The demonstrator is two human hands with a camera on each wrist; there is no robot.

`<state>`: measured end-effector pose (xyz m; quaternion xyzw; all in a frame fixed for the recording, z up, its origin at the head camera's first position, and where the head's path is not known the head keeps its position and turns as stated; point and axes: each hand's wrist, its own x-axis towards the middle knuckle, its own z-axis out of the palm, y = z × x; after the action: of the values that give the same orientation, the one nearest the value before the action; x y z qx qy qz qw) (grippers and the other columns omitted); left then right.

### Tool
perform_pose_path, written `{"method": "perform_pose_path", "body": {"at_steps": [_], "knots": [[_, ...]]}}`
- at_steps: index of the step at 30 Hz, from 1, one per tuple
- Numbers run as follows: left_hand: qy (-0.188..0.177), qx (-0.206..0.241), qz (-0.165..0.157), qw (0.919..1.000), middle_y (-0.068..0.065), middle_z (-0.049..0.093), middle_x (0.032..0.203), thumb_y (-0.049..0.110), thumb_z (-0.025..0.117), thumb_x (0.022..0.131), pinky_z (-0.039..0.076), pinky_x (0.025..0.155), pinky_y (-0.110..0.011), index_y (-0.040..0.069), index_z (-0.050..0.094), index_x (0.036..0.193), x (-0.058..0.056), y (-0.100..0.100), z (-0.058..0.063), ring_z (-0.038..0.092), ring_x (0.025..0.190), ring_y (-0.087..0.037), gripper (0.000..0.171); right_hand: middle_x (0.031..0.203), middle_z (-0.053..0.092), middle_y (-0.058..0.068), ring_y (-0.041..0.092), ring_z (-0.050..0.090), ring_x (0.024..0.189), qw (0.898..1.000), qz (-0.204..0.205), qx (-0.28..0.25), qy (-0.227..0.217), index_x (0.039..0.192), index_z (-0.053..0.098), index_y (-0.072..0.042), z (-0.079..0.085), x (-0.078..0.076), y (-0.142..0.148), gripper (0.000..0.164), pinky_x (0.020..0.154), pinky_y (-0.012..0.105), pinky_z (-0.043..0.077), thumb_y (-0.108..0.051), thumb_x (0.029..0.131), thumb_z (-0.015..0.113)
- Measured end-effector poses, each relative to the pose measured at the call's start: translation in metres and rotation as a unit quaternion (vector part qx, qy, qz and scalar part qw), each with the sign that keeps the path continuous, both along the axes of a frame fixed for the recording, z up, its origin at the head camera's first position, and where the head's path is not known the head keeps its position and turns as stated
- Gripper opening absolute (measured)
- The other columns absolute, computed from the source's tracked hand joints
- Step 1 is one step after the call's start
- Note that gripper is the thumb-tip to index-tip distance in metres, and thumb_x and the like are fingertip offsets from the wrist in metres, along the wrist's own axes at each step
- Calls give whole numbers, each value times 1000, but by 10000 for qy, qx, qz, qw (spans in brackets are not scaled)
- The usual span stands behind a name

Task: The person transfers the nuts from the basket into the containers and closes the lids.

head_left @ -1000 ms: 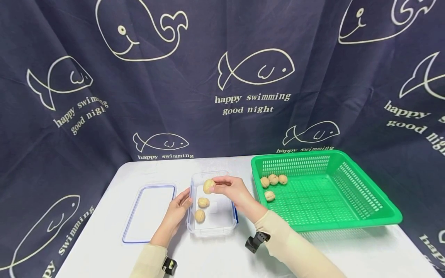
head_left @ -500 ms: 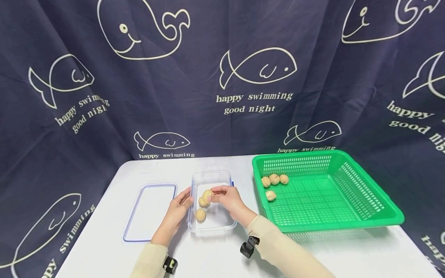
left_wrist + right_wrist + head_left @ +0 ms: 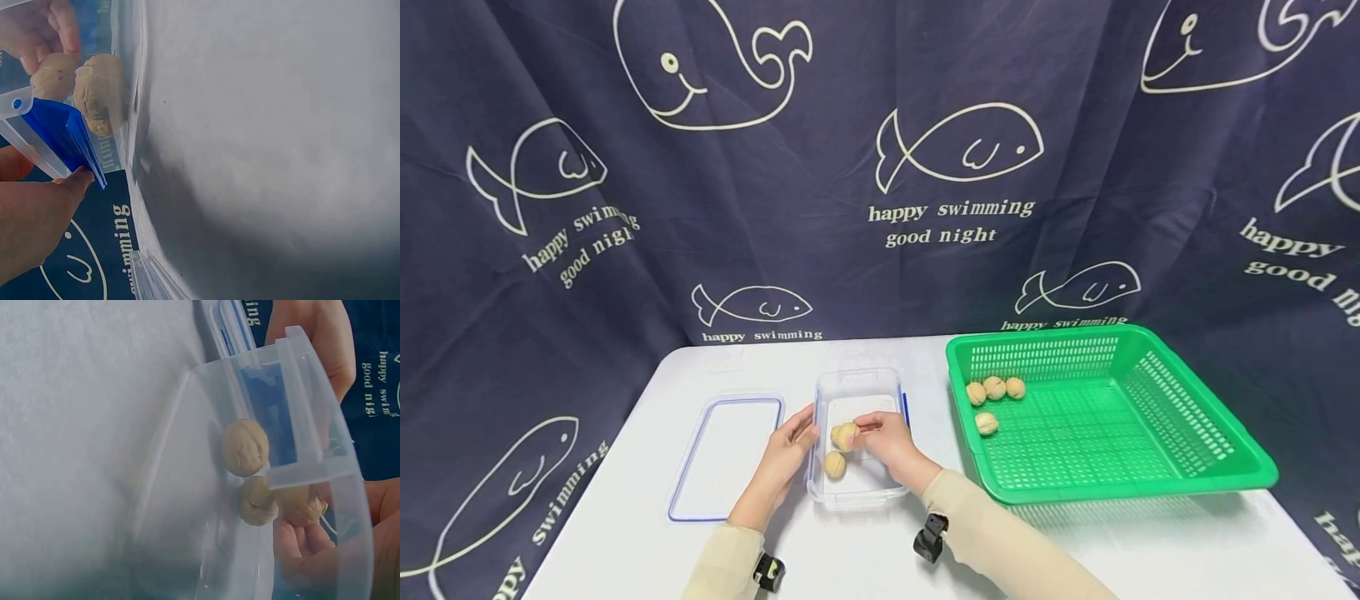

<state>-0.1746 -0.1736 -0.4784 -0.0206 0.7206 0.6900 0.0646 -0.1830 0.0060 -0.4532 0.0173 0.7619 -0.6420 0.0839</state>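
My right hand (image 3: 887, 446) reaches into a clear plastic food container (image 3: 857, 496) and pinches a walnut (image 3: 850, 435) between thumb and fingers. Low inside the box, the held walnut overlaps a second walnut (image 3: 256, 501) in the head view. A third walnut (image 3: 835, 465) lies nearer the front. My left hand (image 3: 782, 462) is at the box's left side, fingers fairly straight along the wall. The left wrist view shows a fingertip touching the blue latch (image 3: 65, 137), which is swung outward.
A lid (image 3: 726, 458) with a blue seal lies flat on the white table (image 3: 842, 567), left of the box. To the right stands a green plastic basket (image 3: 1120, 487) with several walnuts (image 3: 995, 387) in its left end. A dark printed curtain (image 3: 820, 167) hangs behind.
My right hand has lowered the walnut into the container and brought it toward the front, beside the other two. The left hand has stayed at the box's left wall.
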Motion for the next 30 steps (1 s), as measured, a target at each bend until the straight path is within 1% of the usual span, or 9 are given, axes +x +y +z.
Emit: {"method": "perform_pose_path", "body": {"at_steps": [2, 7, 12, 18, 23, 27, 30], "knots": [[-9, -5, -12, 10000, -24, 31, 151, 8, 48, 100, 26, 117, -42, -1, 31, 147, 0, 0, 0, 31, 139, -36, 51, 88, 67, 15, 13, 58, 75, 10000, -38, 1, -22, 100, 66, 11, -1, 0, -2, 30, 65, 20, 53, 10, 71, 71], [6, -7, 13, 10000, -24, 32, 151, 7, 48, 100, 27, 116, -42, -1, 32, 147, 0, 1, -1, 31, 139, -36, 50, 85, 65, 14, 13, 57, 73, 9997, -106, 208, -59, 97, 64, 12, -5, 0, -5, 28, 63, 20, 52, 11, 70, 70], [19, 7, 48, 10000, -24, 32, 151, 6, 48, 100, 27, 116, -41, -2, 32, 147, -1, 1, -3, 31, 139, -35, 50, 85, 64, 14, 14, 58, 74, 9990, -67, 439, -8, 97, 63, 12, -9, 0, -6, 28, 65, 21, 54, 12, 70, 71], [47, -1, 24, 10000, -24, 32, 151, 7, 49, 100, 27, 116, -41, -2, 32, 146, -1, 0, -3, 31, 139, -36, 51, 96, 64, 19, 21, 59, 86, 9988, 46, 489, 52, 104, 62, 12, -10, -1, -5, 33, 75, 28, 57, 11, 73, 71], [22, -30, 32, 10000, -24, 32, 151, 7, 49, 100, 27, 116, -41, -2, 32, 147, -1, 1, -2, 31, 139, -35, 51, 106, 63, 22, 29, 60, 97, 9989, 143, 337, 302, 111, 62, 12, -8, -1, -3, 36, 86, 35, 55, 10, 75, 68], [9, -59, 47, 10000, -24, 32, 151, 6, 48, 100, 27, 116, -41, -2, 32, 146, 0, 1, -2, 31, 139, -35, 50, 112, 62, 24, 36, 58, 105, 9981, 259, 124, 549, 113, 61, 12, -2, -1, -2, 37, 93, 38, 52, 10, 77, 67], [15, -94, 40, 9999, -24, 32, 150, 6, 48, 100, 26, 116, -42, -2, 32, 146, 0, 1, -1, 31, 139, -36, 50, 114, 62, 24, 38, 57, 108, 9967, 381, -71, 713, 114, 61, 12, 7, -1, -1, 36, 97, 38, 51, 9, 79, 68]]}}
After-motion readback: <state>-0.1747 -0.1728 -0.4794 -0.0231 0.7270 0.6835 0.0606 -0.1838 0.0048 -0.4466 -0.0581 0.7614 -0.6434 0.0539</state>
